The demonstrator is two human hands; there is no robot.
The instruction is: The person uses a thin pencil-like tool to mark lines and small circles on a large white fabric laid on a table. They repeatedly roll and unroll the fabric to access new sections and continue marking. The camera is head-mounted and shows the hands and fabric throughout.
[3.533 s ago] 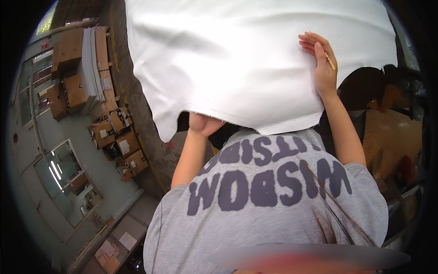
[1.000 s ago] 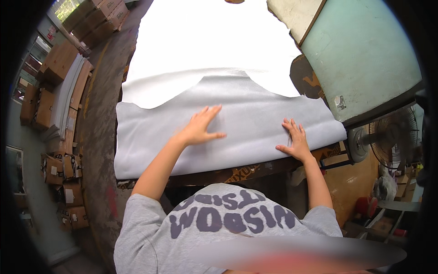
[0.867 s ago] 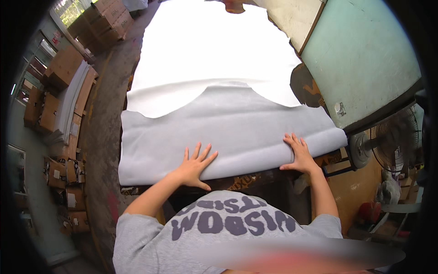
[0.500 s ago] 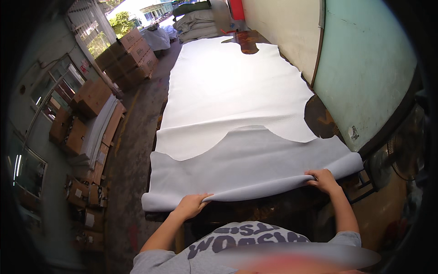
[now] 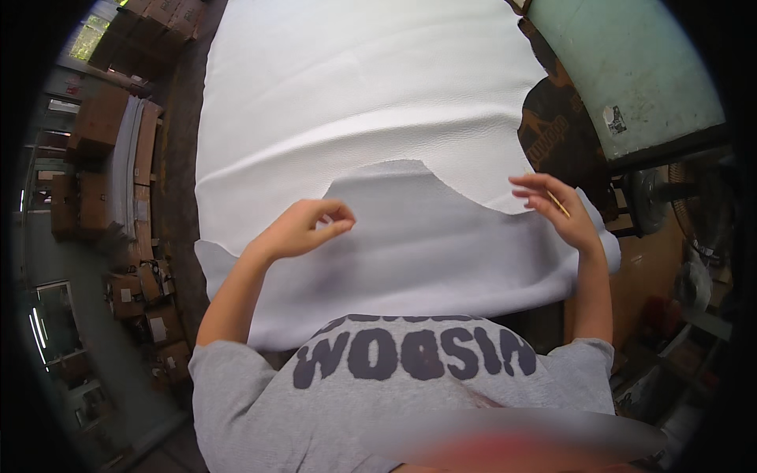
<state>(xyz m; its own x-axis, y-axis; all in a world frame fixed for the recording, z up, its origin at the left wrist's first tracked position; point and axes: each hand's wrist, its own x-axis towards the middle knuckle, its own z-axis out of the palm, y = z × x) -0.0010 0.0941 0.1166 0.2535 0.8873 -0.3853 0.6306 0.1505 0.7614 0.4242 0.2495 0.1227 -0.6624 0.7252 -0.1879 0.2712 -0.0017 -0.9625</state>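
A large white leather hide (image 5: 347, 87) with a pebbled surface covers the table. Its near end is folded back, showing the smooth grey underside as a flap (image 5: 418, 244) with a wavy cut edge. Over the flap's left part hovers my left hand (image 5: 307, 227), open, fingers bent and thumb apart, holding nothing. My right hand (image 5: 566, 214) is above the right part of the flap. A thin yellow stick (image 5: 558, 204) lies between its fingers; its exact kind is too small to make out. Both hands appear raised off the leather.
Dark tabletop (image 5: 556, 118) shows beyond the hide's right edge, beside a pale green panel (image 5: 631, 71). A fan (image 5: 686, 197) stands at the right. Cardboard boxes (image 5: 101, 118) and stacked sheets (image 5: 126, 169) line the left side, across the floor strip.
Both hands have let go of the leather's near rolled edge and moved forward over the grey flap. The view has tilted down and come closer. The yellow stick now shows in my right hand.
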